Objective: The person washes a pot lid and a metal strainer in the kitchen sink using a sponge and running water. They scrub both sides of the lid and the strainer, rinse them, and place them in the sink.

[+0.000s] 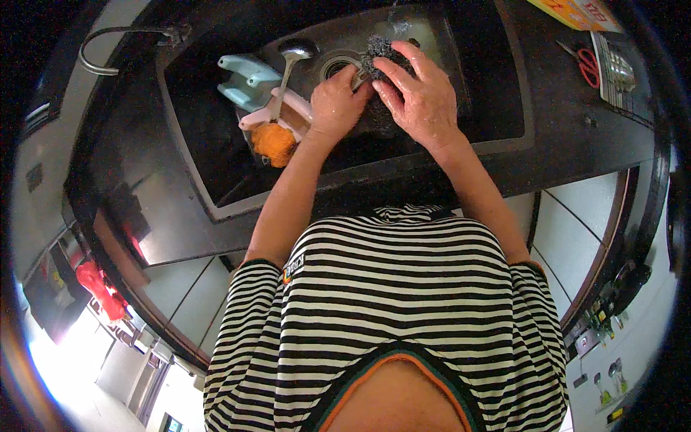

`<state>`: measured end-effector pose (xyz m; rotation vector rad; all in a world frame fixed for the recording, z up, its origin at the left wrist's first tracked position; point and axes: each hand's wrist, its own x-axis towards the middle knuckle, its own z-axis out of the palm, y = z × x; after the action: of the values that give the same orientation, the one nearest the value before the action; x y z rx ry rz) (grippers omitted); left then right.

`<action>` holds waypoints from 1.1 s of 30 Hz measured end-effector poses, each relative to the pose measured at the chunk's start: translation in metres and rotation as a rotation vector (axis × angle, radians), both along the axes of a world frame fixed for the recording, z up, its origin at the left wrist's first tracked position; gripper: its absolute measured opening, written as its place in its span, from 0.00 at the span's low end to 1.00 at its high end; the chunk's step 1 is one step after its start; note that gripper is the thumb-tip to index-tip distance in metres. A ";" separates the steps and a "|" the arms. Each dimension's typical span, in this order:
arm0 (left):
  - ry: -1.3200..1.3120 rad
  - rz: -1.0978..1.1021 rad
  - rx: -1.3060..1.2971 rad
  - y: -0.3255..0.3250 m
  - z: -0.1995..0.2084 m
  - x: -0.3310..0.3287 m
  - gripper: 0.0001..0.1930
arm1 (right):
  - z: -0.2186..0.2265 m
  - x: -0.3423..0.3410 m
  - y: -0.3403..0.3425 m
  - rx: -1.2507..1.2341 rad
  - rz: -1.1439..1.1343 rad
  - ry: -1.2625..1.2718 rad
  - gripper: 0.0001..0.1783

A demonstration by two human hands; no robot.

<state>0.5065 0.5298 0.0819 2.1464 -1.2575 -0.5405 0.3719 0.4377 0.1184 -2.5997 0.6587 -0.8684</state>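
My right hand is closed around a dark grey scouring pad, its wet fingers curled over it, above the sink. Close beside it, my left hand has its fingers curled around a small shiny metal part that I cannot make out, next to the drain. Left of that hand, a metal ladle leans with its handle over a pale pink plastic piece. A light blue plastic piece lies behind the pink one. In front sits an orange scrubbing ball, near my left forearm.
A curved faucet stands at the far left of the dark counter. On the right lie red-handled scissors beside a metal rack, with a yellow package behind. White cabinet fronts are below the counter.
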 end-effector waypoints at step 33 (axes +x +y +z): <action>-0.145 0.029 0.033 -0.022 0.011 0.000 0.19 | -0.008 0.025 -0.031 0.112 -0.173 -0.039 0.06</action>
<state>0.5061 0.5082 0.0933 2.2621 -1.3006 -0.4016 0.3971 0.4062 0.1100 -2.4476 0.9044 -0.9029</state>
